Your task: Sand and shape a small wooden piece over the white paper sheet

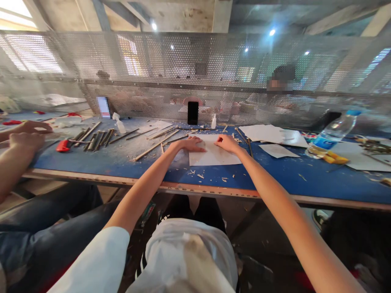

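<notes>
A white sheet of paper (214,156) lies on the blue table (171,173) in front of me. My left hand (194,144) rests flat on its upper left part, fingers stretched out and pointing right. My right hand (226,143) is at the sheet's upper right, its fingers curled together; whatever they may hold is too small to make out. A gap separates the two hands, with bare paper between them. Wood shavings (200,176) are scattered just below the sheet.
Thin sticks (157,145) lie to the left. A black phone (192,113) and a small white bottle (214,121) stand behind the sheet. More papers (259,133), a water bottle (332,134) and a yellow object (335,158) are at right. Another person's hands (26,140) are far left.
</notes>
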### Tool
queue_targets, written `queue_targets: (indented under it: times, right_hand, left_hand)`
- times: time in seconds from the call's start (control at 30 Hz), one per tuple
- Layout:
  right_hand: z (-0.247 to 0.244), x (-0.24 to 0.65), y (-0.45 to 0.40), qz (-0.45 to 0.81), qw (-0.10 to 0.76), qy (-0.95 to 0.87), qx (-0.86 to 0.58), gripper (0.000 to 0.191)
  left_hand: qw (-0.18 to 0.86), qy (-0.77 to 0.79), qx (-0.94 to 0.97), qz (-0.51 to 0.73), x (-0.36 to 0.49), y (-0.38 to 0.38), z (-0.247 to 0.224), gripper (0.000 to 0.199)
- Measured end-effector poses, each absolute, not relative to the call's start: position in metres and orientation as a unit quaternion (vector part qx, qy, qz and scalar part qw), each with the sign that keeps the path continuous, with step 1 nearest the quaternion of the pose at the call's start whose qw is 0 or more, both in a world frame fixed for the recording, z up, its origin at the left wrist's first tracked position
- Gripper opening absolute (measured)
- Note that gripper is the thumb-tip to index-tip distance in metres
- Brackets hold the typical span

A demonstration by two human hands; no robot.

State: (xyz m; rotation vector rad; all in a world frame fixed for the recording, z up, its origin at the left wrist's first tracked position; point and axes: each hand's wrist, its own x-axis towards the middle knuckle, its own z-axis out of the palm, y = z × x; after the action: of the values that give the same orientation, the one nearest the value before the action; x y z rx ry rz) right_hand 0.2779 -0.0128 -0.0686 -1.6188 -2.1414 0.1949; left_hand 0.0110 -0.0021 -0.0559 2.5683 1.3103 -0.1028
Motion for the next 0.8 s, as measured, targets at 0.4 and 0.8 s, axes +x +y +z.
queue_targets:
  times: [0.4,0.8]
  right_hand:
    - [-0.065,0.287,-0.01,0.09,0.225,-0.798,-0.551,0.01]
    - [-0.063,0.287,-0.01,0.109,0.214,-0.793,-0.56,0.014]
  left_hand:
    - [0.121,0.439,0.889,-0.035,0.011,0.004,-0.059,0.115]
    - [0.119,0.445,0.887,-0.043,0.012,0.002,-0.058,0.115]
